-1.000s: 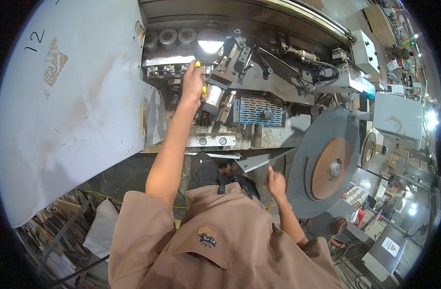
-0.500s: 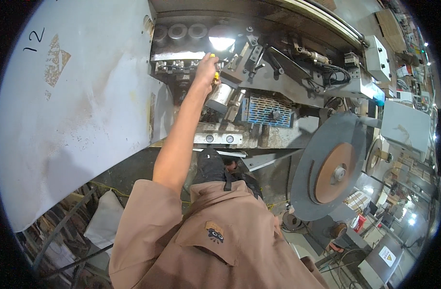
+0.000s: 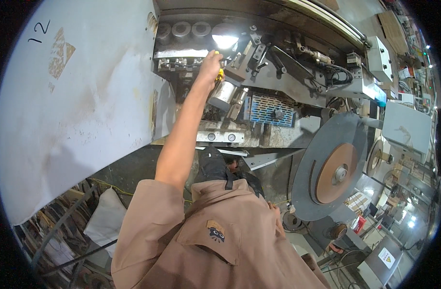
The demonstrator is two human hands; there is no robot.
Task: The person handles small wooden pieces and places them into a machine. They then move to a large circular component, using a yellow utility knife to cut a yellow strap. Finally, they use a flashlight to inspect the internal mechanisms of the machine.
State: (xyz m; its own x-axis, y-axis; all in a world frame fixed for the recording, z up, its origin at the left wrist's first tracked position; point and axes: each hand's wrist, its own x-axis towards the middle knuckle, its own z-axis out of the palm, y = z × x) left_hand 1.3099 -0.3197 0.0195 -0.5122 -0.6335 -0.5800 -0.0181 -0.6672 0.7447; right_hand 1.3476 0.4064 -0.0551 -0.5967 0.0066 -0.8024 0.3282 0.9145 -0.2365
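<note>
My left arm reaches forward into the machine. The left hand (image 3: 211, 69) is closed around a yellow tool (image 3: 220, 75), most of it hidden by the fingers, so its kind cannot be made out. Just beyond the fist, a bright patch of light (image 3: 225, 42) glares at the end of a row of round dark cylinders (image 3: 201, 29). Beneath the hand lies a shiny metal cylinder (image 3: 223, 92) in a dark housing. My right hand (image 3: 277, 216) hangs low beside the brown shirt, largely covered by it; its fingers do not show clearly.
A large pale panel (image 3: 85, 111) stands at the left. Right of the metal cylinder lies a blue slotted plate (image 3: 271, 111). A big grey disc reel with a brown roll (image 3: 336, 173) juts out at the right. Two gauges (image 3: 221, 137) sit on the machine's front.
The view has shifted slightly, and the machine appears a little farther right. My left hand stays closed on the yellow tool; more of my right hand shows beside the shirt.
</note>
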